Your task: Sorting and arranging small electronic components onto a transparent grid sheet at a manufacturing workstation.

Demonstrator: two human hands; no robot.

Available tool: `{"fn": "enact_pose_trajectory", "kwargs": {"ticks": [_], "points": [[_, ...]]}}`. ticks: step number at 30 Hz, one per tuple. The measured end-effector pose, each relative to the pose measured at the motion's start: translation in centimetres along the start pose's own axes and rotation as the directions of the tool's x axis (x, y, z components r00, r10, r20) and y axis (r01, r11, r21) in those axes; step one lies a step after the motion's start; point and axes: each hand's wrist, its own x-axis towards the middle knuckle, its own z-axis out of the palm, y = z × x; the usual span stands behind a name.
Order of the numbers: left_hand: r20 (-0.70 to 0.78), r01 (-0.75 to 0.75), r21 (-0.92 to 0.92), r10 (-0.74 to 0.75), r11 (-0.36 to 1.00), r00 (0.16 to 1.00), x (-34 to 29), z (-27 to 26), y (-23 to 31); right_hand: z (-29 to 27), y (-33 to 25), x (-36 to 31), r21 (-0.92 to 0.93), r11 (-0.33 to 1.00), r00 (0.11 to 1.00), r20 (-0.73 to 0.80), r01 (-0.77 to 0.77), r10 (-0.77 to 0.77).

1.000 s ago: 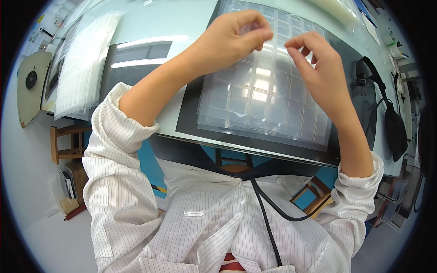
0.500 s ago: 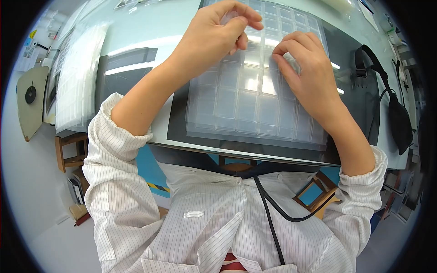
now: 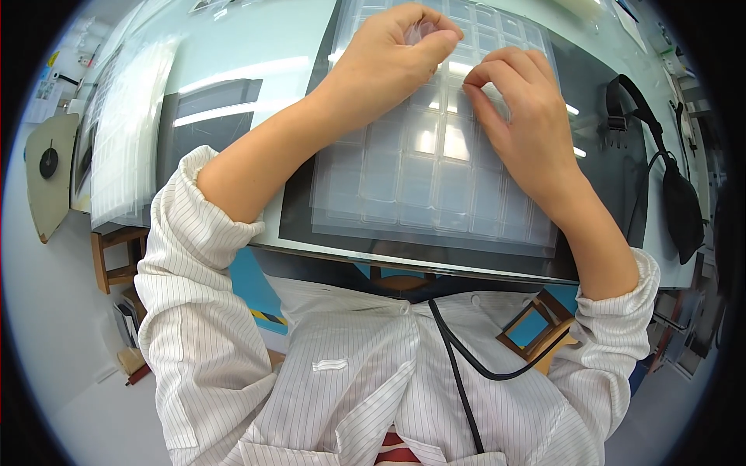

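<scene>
Several clear plastic sheets with rows of square pockets [image 3: 420,194] lie stacked in front of me. Over their far half is my left hand [image 3: 396,62], its thumb and fingers closed together. A bit of crumpled clear plastic film [image 3: 420,33] shows inside its curled fingers. To its right, my right hand [image 3: 524,109] hovers low over the sheets with thumb and index finger pinched. Whatever the pinch may hold is too small or too transparent to make out. The two hands are apart.
A dark mat [image 3: 598,167] lies under the sheets on the glass-topped table. Another stack of clear pocket sheets [image 3: 128,140] stands at the left. A black strap [image 3: 637,109] and black pouch [image 3: 681,210] lie at the right edge.
My left hand has moved slightly right and its thumb and index finger have come together. My right hand has hardly moved, still pinched.
</scene>
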Motion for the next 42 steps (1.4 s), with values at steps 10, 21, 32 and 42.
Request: {"fn": "enact_pose_trajectory", "kwargs": {"ticks": [10, 21, 32, 42], "points": [[0.072, -0.136, 0.085, 0.130, 0.987, 0.989, -0.5, 0.1, -1.3, -2.5, 1.5, -0.7, 0.136, 0.979, 0.987, 0.075, -0.152, 0.143], [0.108, 0.086, -0.174, -0.068, 0.981, 0.992, -0.4, -0.3, -0.9, -2.2, 1.0, -1.7, 0.017, 0.996, 0.995, 0.050, -0.085, 0.084], [0.054, 0.194, -0.113, -0.189, 0.974, 0.980, -0.5, -0.5, -0.4, -2.2, 1.3, -1.6, -0.014, 0.999, 0.997, 0.070, -0.029, 0.030], [0.055, 0.082, 0.102, -0.088, 0.991, 0.995, -0.7, -0.1, 0.4, -2.1, 1.2, -1.6, -0.062, 0.998, 0.998, 0.056, -0.019, 0.023]]}}
